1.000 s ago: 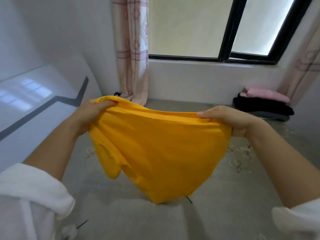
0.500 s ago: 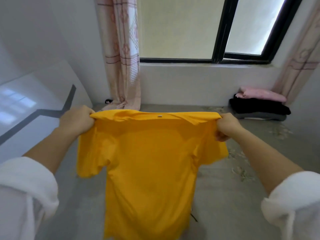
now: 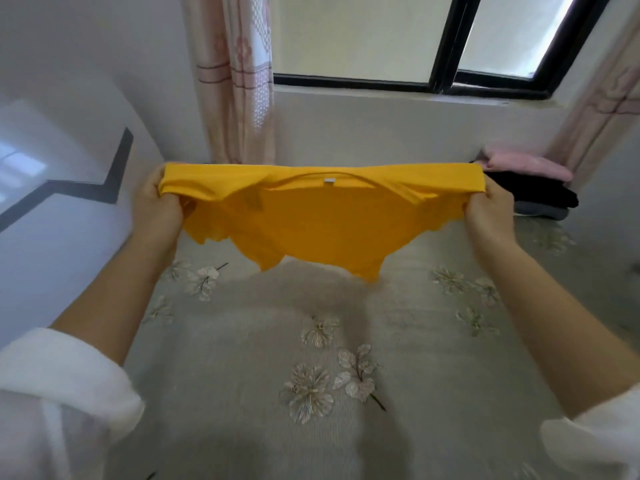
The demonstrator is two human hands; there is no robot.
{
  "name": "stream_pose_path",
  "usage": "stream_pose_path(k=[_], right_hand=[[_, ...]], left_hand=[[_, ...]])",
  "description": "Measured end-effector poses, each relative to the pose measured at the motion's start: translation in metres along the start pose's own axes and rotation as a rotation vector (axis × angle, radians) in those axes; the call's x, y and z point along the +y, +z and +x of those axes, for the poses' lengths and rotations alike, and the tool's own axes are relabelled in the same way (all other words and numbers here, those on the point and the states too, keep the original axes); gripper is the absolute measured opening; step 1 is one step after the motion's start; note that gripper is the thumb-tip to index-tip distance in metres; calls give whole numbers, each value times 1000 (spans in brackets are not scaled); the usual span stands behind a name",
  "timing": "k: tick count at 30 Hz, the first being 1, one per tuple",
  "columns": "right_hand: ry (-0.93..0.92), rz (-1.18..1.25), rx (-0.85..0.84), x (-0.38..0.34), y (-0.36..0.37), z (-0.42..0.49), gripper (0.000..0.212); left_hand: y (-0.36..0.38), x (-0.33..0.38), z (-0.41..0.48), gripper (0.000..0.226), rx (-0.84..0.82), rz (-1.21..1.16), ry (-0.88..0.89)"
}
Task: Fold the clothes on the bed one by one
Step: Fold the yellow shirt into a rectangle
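Yellow T-shirt (image 3: 322,230) hangs in the air over the bed (image 3: 242,358), out in front of the person toward the window. L hand (image 3: 156,206) and R hand (image 3: 488,213) each grip one shoulder end, fingers curled round bunched fabric. Held edge runs L–R w/ collar tag at mid, body sagging below and between the hands. Both hands approx. level, so laying it flat prob. needs both lowered together. Folded stack (image 3: 530,188) sits far R, well apart.

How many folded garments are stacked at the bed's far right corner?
3, in one pile: pink garment on top, black garment beneath it, grey garment at the bottom. Others may be hidden behind the yellow shirt.
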State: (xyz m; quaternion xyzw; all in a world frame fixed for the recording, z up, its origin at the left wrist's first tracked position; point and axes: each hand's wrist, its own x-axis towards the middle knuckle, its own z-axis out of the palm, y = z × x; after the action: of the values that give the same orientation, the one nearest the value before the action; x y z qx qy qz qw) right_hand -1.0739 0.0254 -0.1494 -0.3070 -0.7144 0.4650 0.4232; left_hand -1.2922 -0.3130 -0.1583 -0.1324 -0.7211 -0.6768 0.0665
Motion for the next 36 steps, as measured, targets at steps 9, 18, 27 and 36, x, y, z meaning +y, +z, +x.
stream_pose_path(k=[9,18,27,36], right_hand=[[81,-315,-281,109,-47,-118,34],[188,-380,-616,231,-66,-245,31],[421,-808,-944,355,-99,-384,43],[730,-679,-431,385,-109,-380,19]], left_hand=[[-59,-120,-117,52,-315,317,-51],[-107,-240,-248,59,-555,659,-364],[-132,-348,-366,45,-730,903,-594],[-50,-357,-442,67,-334,1137,-768]])
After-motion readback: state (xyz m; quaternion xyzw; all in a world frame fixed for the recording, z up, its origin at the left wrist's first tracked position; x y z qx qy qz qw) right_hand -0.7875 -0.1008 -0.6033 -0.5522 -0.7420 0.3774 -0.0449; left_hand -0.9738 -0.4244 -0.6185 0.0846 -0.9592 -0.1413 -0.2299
